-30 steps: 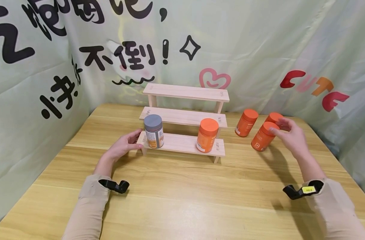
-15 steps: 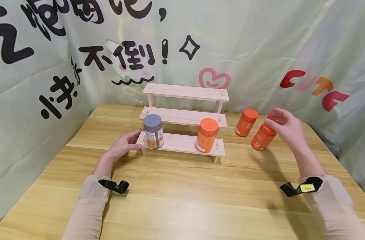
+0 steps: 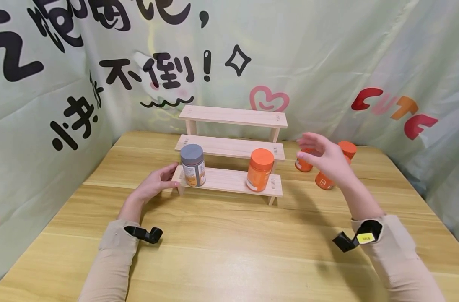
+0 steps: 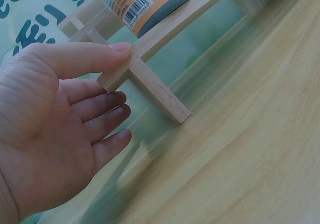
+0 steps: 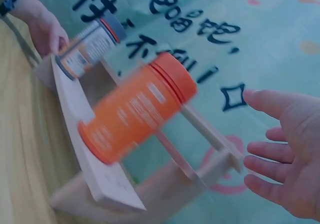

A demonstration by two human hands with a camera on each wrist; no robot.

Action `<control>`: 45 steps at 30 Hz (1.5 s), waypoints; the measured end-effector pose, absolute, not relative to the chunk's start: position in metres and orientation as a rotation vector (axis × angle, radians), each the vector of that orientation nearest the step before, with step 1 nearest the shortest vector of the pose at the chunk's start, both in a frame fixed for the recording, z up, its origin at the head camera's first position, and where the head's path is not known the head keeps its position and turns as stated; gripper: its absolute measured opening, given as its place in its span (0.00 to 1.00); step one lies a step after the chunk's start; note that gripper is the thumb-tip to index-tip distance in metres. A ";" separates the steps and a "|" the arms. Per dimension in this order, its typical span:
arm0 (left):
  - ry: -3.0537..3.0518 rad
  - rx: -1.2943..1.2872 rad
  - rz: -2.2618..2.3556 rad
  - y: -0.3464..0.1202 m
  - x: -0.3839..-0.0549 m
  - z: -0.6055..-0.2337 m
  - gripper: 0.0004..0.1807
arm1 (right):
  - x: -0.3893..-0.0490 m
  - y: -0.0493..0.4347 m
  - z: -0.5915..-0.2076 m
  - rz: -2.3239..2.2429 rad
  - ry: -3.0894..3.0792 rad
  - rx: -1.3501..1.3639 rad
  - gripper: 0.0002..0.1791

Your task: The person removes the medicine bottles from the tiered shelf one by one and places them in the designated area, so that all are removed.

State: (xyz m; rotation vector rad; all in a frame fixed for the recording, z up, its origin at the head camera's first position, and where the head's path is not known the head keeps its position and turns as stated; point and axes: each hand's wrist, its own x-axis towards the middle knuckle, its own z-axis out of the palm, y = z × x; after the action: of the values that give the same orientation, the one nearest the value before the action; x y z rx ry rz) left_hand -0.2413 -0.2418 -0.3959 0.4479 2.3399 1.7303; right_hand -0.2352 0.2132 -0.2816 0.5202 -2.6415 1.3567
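The left hand pinches the left end of the rack. Right of the rack, the right hand is spread wide and empty by three orange jars. Getting a jar seems the step; next calls for gripping one.

The rack looks matt wood, the jars smooth plastic.

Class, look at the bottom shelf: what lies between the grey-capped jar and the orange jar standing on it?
Only a bare stretch of the bottom shelf lies between the grey-capped jar and the orange jar; the head view shows it.
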 end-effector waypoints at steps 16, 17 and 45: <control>2.337 0.439 1.734 -0.243 -0.242 -0.397 0.42 | -0.240 0.169 -0.293 1.519 -2.682 0.720 0.37; 2.339 0.436 1.733 -0.243 -0.242 -0.397 0.42 | -0.240 0.167 -0.295 1.523 -2.683 0.731 0.37; 2.348 0.443 1.736 -0.242 -0.242 -0.397 0.42 | -0.240 0.150 -0.309 1.497 -2.685 0.740 0.31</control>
State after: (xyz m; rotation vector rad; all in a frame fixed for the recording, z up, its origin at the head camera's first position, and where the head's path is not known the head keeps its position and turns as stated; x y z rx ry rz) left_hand -0.2422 -0.2420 -0.3966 0.4425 2.3476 1.7355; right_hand -0.2400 0.1502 -0.3087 0.7401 -2.6849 1.4972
